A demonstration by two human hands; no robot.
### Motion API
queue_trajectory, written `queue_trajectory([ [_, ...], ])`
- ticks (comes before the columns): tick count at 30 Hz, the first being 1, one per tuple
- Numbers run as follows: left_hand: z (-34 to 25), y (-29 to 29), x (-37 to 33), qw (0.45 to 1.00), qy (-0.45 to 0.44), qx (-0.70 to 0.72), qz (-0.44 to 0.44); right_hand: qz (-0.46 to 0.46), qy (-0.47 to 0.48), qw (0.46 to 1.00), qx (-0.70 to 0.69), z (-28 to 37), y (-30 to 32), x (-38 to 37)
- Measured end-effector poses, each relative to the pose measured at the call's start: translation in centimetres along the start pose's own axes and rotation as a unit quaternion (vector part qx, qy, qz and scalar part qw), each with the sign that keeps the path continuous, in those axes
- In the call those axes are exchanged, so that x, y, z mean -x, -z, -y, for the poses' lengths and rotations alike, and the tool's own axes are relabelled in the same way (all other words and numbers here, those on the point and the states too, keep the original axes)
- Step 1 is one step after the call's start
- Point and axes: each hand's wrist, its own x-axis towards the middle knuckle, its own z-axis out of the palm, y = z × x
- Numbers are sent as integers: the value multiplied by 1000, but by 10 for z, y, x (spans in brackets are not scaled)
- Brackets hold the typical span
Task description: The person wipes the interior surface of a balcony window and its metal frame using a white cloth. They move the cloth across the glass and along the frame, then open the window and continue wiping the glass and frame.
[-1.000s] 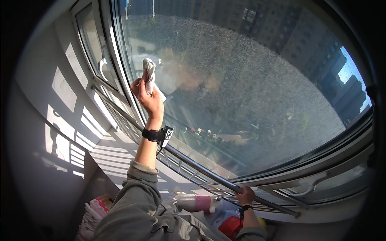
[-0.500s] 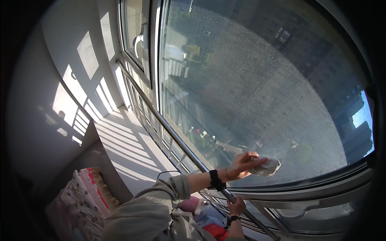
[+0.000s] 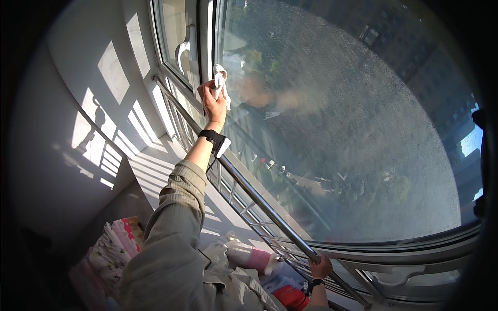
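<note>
My left hand [image 3: 212, 108] grips a crumpled white cloth [image 3: 220, 78] at the left edge of a large window pane [image 3: 337, 129], beside the white frame. Its arm reaches up and across a metal railing [image 3: 259, 199]. Hazy streaks and a faint reflection of the hand show on the glass. Lower right, my right hand [image 3: 320, 266] is closed around the railing's top bar. Black bands circle both wrists, and the left one carries a small pale piece.
A narrower window with a white handle [image 3: 181, 52] adjoins on the left. Below the railing lie a pink and white plush toy [image 3: 254, 258] and a red item [image 3: 290, 297]. Folded floral bedding [image 3: 111, 251] sits at lower left, near a sunlit sill [image 3: 153, 163].
My left hand has swept the cloth from the pane's lower right to its upper left edge. My right hand remains on the railing. The view has shifted slightly.
</note>
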Motion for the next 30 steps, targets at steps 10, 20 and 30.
queue_trajectory([
  [10, -289, 59, 326, 923, 158, 256, 240, 19, -2, 1000, -9, 5, 5, -4],
  [20, -281, 77, 360, 847, 82, 360, 382, 59, -36, 998, 4, 12, 12, -5],
  [30, 50, 33, 65, 992, 18, 81, 96, 30, -13, 999, 20, -7, -2, 2],
])
